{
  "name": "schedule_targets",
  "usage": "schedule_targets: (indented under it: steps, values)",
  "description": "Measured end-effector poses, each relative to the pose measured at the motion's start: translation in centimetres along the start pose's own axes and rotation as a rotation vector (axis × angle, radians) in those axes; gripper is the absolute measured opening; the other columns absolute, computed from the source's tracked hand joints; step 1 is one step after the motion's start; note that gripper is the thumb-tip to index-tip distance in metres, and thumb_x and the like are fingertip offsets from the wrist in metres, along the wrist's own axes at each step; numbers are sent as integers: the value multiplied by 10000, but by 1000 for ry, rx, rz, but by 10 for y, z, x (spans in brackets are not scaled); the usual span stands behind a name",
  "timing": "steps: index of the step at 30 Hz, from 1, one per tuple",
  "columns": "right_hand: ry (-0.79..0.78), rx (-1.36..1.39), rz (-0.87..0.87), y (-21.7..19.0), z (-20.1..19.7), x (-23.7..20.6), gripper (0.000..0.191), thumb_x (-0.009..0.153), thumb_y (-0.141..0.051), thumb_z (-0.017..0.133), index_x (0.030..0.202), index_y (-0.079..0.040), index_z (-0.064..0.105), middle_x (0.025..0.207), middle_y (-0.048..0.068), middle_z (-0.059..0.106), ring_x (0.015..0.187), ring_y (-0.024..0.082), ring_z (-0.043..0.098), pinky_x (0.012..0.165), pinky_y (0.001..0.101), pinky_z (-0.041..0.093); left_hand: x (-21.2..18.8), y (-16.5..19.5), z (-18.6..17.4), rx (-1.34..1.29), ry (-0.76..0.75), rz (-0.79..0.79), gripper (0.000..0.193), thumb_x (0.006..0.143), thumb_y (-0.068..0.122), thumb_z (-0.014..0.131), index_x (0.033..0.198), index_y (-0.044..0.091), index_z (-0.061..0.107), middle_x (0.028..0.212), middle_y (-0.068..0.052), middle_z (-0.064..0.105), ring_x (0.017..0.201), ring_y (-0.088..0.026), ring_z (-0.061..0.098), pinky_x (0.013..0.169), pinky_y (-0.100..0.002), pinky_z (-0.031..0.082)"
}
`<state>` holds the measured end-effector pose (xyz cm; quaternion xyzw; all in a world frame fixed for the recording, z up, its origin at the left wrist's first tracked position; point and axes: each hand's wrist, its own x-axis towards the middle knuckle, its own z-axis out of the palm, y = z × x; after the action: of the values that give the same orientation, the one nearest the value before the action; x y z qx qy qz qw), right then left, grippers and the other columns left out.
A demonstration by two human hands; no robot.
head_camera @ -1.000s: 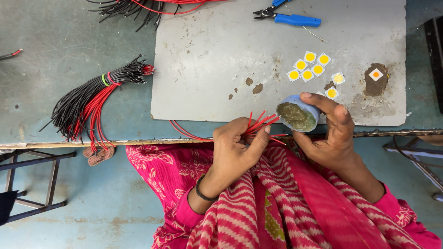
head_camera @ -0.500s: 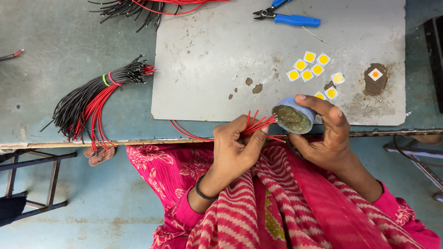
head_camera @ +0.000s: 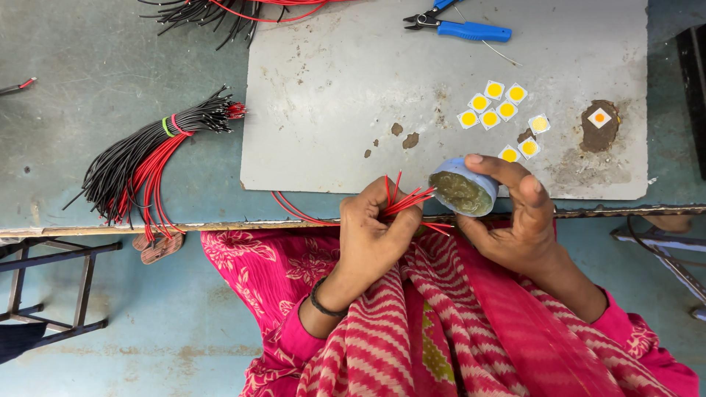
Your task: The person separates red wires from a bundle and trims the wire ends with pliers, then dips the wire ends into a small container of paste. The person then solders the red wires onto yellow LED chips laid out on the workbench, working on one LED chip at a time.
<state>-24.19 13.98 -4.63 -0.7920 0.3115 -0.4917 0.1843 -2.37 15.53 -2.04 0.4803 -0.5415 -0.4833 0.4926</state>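
My left hand [head_camera: 371, 235] pinches a bunch of thin red wires [head_camera: 406, 200] whose tips point into a small blue tin [head_camera: 461, 190] of brownish paste. My right hand [head_camera: 515, 220] holds that tin tilted toward the wires, just in front of the table edge over my lap. The long ends of the red wires loop back onto the table to the left.
A grey mat [head_camera: 441, 88] lies on the table [head_camera: 88, 66] with several small yellow square chips [head_camera: 496, 110], one orange chip [head_camera: 599, 117] and blue cutters [head_camera: 460, 26]. A tied bundle of black and red wires [head_camera: 147, 158] lies left; another bundle [head_camera: 220, 11] sits at the top.
My right hand has lowered the tin slightly and brought it closer to the wire tips. My left hand stays almost still.
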Motion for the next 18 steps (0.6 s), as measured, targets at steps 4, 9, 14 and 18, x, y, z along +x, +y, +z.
schedule_targets:
  steps: [4,9,14,18]
  values:
    - [-3,-52,-7,-1,0,-1,1239,810,131,780,1649,-343,0,1408,207,524,1201,313,642,980,400,587,1,1,2,35,15,15,112,882,41,670,802,-4,605,654,-1,640,633,-14,527,565,-234,466]
    - [-8,-48,-10,0,1,-1,1237,815,124,784,1652,-340,0,1404,208,534,1211,306,643,986,390,588,2,1,4,87,25,33,128,879,43,677,794,-5,595,639,-8,606,630,-23,495,554,-241,444]
    - [-10,-59,-8,-1,2,-2,1230,806,118,785,1647,-339,13,1397,202,540,1214,305,635,997,400,575,3,1,5,77,26,30,135,882,47,680,790,0,593,638,-2,610,627,-20,498,549,-240,444]
    - [-15,-44,4,0,2,-3,1224,800,120,786,1641,-342,25,1394,206,543,1218,300,640,995,391,579,2,2,5,59,20,22,113,882,48,677,803,3,609,643,7,618,624,-13,507,549,-237,447]
